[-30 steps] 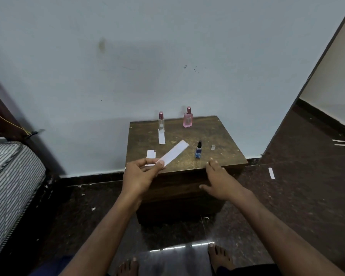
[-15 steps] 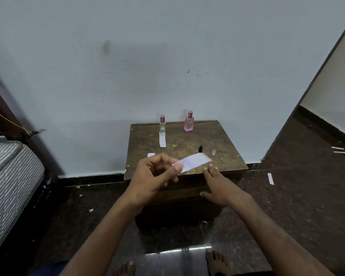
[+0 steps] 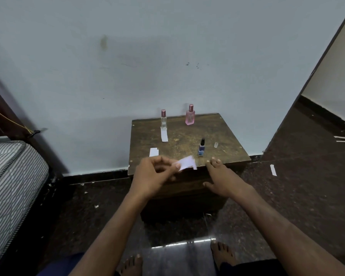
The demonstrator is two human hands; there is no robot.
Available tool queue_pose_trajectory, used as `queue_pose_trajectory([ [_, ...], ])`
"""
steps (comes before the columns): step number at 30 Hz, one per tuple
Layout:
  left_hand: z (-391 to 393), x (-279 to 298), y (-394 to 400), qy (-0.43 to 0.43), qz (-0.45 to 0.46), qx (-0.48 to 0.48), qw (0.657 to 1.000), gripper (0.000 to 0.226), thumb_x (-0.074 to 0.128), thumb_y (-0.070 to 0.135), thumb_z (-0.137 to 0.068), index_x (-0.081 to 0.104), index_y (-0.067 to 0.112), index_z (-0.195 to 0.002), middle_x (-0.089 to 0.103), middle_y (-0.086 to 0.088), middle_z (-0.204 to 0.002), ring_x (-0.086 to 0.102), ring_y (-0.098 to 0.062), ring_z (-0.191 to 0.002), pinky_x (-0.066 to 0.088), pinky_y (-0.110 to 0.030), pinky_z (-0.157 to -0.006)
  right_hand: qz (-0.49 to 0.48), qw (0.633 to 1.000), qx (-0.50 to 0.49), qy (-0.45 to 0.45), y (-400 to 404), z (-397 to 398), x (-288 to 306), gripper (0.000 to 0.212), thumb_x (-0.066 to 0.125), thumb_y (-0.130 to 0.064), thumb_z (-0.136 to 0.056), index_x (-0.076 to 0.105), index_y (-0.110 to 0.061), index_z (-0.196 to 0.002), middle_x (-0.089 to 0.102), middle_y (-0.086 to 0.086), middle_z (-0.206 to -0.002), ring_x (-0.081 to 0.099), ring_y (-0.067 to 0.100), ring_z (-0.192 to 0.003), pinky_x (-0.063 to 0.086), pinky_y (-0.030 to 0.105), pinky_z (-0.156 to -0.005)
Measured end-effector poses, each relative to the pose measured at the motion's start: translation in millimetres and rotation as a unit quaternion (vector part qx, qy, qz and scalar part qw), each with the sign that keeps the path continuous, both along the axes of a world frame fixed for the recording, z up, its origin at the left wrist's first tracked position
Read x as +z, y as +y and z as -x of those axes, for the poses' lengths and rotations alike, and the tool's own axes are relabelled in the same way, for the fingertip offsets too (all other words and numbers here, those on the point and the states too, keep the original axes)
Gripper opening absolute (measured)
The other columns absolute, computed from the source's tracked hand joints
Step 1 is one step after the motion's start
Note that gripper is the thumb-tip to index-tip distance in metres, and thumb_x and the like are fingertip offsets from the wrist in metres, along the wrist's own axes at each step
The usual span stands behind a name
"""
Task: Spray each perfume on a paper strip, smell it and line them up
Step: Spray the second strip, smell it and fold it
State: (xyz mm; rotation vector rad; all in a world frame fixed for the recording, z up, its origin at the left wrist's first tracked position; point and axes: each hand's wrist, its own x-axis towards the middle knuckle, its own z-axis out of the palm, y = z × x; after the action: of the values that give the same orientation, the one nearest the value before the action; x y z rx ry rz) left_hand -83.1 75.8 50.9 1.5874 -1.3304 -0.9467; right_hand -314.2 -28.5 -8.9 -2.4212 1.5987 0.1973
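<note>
Looking at the head view: your left hand [image 3: 153,176] has a white paper strip [image 3: 186,163] pinched between thumb and fingertips, held over the near edge of the wooden table [image 3: 223,132]. Your right hand [image 3: 222,179] is spread, holding nothing, fingertips resting on the near edge just right of the strip.

Blue perfume bottle [image 3: 201,147] stands uncapped just beyond the strip, its clear cap [image 3: 216,144] beside it. Clear bottle [image 3: 163,118] and pink bottle [image 3: 190,114] stand at the back, a used strip [image 3: 164,134] lying in front of the clear one. Another paper piece [image 3: 153,152] lies near your left hand.

Handling: the strip is light and floppy, so keep the pinch at one end and leave the free end for spray. The blue bottle looks small, likely glass, tippy; take it around the body.

Room: the bottle stands close to the near edge, so reach gently. Table centre is open for lining up strips.
</note>
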Motion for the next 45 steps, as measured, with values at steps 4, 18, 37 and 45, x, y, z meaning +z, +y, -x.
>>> queue_pose_trajectory([
  [4,2.1,1.9,0.0,0.119,0.014,-0.003,0.993,0.016,0.082,0.04,-0.087,0.078,0.025,-0.093,0.08,-0.001,-0.085,0.069,-0.005,-0.065,0.05,-0.019,-0.061,0.001,1.0,0.0,-0.005,2.5,-0.1,1.6,0.088,0.063,-0.039,-0.102,0.01,-0.012,-0.166,0.003,0.013,-0.174,0.005,0.029,-0.161,0.026,0.043,-0.125],
  [18,6.5,7.2,-4.2,0.379,0.134,-0.094,0.911,0.021,0.084,0.038,-0.084,0.073,0.02,-0.081,0.071,0.0,-0.073,0.052,-0.004,-0.053,0.041,-0.015,-0.05,0.005,1.0,0.001,-0.009,-0.1,1.4,5.3,0.085,0.063,-0.039,-0.102,0.014,-0.013,-0.166,0.01,0.013,-0.174,0.009,0.029,-0.161,0.025,0.042,-0.126],
  [37,14.6,-4.6,3.8,0.435,0.086,-0.127,0.887,0.061,0.089,0.045,-0.077,0.061,-0.005,-0.099,0.064,0.004,-0.072,0.053,-0.001,-0.059,0.044,-0.014,-0.052,0.015,1.0,-0.004,-0.008,2.0,-2.3,3.6,0.085,0.062,-0.04,-0.102,0.014,-0.01,-0.166,0.011,0.015,-0.174,0.011,0.031,-0.161,0.027,0.041,-0.125],
  [45,15.0,-18.3,-0.7,0.176,-0.043,0.037,0.983,0.022,0.087,0.036,-0.083,0.081,0.02,-0.098,0.08,0.004,-0.091,0.071,-0.007,-0.083,0.057,-0.023,-0.072,0.022,1.0,-0.008,-0.013,4.0,-2.6,0.6,0.083,0.062,-0.041,-0.102,0.019,-0.008,-0.164,0.02,0.016,-0.171,0.017,0.032,-0.16,0.031,0.04,-0.123],
])
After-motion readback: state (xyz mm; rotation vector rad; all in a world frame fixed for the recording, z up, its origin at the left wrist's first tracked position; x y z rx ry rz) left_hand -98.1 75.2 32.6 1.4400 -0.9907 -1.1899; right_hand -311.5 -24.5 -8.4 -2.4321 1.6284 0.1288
